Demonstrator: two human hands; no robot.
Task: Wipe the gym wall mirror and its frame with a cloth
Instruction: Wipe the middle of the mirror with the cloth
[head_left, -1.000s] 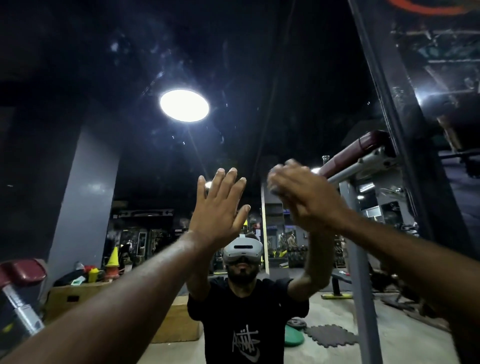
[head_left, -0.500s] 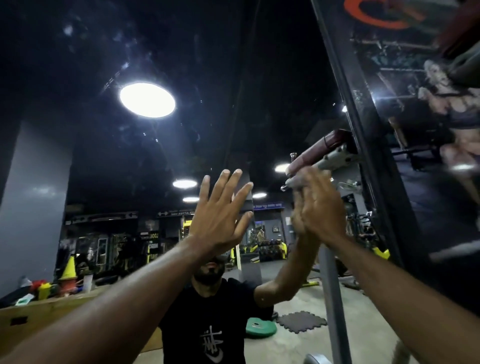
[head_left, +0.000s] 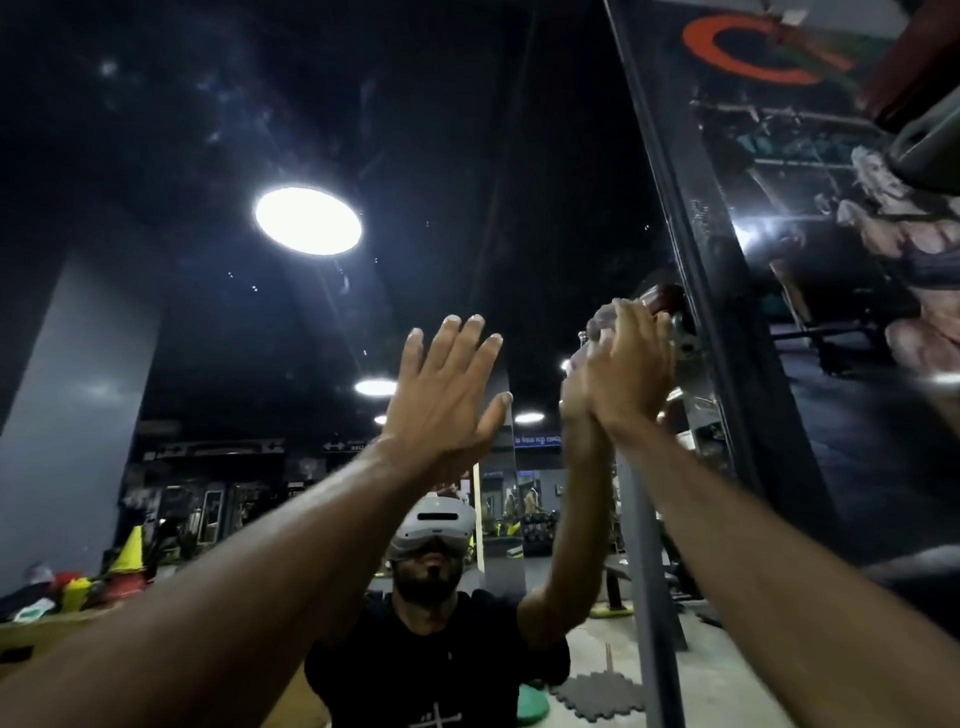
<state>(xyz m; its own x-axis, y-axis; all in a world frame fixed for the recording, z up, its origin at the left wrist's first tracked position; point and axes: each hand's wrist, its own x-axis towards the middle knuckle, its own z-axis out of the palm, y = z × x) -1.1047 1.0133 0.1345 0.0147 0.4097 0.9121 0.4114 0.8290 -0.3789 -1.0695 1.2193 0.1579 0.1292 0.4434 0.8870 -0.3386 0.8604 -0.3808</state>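
While both bare forearms rise from the bottom edge, the left hand lies flat on the mirror with its fingers straight and a little apart, thumb out to the side, holding nothing. Near it on the right, not touching it, the right hand presses the glass with fingers straight and close together, its outer edge just beside the dark frame that runs slantwise up the mirror's right side; whether a cloth lies under that palm cannot be told. Pale smears and specks show on the glass high up on the left. Beyond the frame stands a glossy dark wall panel bearing an orange ring and a printed figure. In the reflection each hand meets its double, and below them a person in a black t-shirt wears a white headset. Deeper in the reflected gym a grey post rises beside the right arm, with a dark red pad above the right fingertips. A green disc and a dark foam mat lie on the pale floor, a yellow cone stands at the far left, a grey pillar climbs above it, and a round ceiling lamp glares overhead with smaller lamps behind
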